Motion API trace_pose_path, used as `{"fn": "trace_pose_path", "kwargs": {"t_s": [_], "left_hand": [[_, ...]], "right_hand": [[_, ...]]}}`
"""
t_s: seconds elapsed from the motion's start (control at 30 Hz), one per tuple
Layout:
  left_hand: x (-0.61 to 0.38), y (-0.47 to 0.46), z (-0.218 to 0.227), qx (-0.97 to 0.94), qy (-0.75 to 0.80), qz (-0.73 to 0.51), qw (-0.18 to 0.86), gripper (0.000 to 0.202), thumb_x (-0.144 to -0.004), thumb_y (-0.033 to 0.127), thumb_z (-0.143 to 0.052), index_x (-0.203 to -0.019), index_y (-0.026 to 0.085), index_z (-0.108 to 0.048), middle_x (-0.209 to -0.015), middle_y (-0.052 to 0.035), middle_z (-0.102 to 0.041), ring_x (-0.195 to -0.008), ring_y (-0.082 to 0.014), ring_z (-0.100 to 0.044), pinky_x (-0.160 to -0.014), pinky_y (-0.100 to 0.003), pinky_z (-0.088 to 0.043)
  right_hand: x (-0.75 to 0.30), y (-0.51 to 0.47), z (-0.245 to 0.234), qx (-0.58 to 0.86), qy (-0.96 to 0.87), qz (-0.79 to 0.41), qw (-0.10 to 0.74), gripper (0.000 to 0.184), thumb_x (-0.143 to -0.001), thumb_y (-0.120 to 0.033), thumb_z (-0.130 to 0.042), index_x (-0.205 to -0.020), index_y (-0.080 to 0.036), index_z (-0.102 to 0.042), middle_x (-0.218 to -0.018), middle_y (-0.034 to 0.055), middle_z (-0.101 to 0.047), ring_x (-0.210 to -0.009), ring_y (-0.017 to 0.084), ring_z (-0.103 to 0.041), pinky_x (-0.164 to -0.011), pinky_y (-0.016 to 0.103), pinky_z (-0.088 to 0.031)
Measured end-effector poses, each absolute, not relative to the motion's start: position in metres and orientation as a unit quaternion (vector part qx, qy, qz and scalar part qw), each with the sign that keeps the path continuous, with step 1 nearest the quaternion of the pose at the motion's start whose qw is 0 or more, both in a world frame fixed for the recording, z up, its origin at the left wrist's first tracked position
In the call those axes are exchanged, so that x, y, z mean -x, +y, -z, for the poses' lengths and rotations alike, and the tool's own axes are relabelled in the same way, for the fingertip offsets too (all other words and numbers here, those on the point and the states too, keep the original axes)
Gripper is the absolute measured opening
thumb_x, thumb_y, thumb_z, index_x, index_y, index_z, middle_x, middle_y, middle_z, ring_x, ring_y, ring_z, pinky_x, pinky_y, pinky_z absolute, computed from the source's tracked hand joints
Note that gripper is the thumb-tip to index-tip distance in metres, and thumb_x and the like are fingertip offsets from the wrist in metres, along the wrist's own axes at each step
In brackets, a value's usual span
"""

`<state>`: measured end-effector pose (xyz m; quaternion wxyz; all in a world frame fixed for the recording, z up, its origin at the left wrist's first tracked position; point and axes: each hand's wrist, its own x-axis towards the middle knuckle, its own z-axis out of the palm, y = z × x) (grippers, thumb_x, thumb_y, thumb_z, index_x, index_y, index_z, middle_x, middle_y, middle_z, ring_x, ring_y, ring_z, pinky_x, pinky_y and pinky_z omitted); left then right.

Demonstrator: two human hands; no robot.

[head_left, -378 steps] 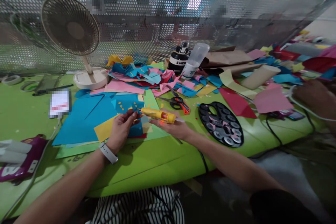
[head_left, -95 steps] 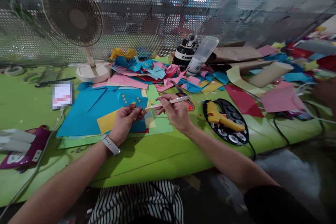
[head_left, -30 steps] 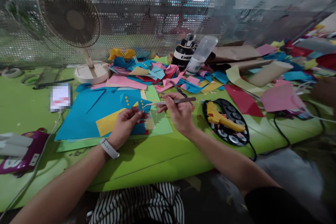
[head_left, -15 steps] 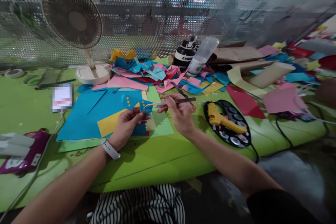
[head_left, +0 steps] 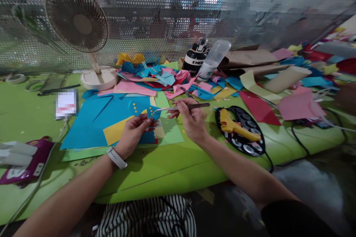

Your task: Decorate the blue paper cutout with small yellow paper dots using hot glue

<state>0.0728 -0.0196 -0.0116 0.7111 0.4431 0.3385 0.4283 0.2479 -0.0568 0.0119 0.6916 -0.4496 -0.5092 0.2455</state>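
Note:
My left hand point(head_left: 135, 132) pinches a small folded blue paper piece point(head_left: 154, 113) with tiny yellow squares stuck on it. In my right hand point(head_left: 190, 118) is a pair of tweezers point(head_left: 178, 107), its thin tips at the blue piece's upper part. Whether the tips touch the paper or hold a square I cannot tell. Beneath my left hand lie large blue sheets point(head_left: 89, 118), with a yellow paper strip point(head_left: 114, 132) on top and light green paper point(head_left: 172, 133) to the right.
A yellow glue gun point(head_left: 236, 127) rests on a black palette point(head_left: 261, 144) at the right. Behind are a fan point(head_left: 79, 18), paper scraps point(head_left: 136, 86), a black bottle point(head_left: 192, 61) and a clear bottle point(head_left: 215, 59). A purple power strip point(head_left: 33, 161) sits at left.
The tweezers' tips have shifted very slightly up and to the right over the blue paper piece. My left hand keeps the same hold.

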Motion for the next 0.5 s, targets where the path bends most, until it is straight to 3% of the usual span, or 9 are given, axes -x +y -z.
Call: {"fn": "trace_pose_path", "kwargs": {"t_s": [0.5], "left_hand": [[-0.0708, -0.02, 0.0105, -0.451, 0.334, -0.426, 0.709, 0.037, -0.06, 0.036, -0.085, -0.083, 0.015, -0.065, -0.08, -0.0033, -0.072, -0.074, -0.018, -0.07, -0.07, -0.03, -0.054]], "right_hand": [[-0.2501, -0.0547, -0.0031, 0.421, -0.509, -0.242, 0.711, 0.026, -0.087, -0.048, -0.06, -0.089, -0.021, -0.059, -0.067, -0.0022, -0.069, -0.049, 0.013, -0.065, -0.046, 0.023, -0.05]]}}
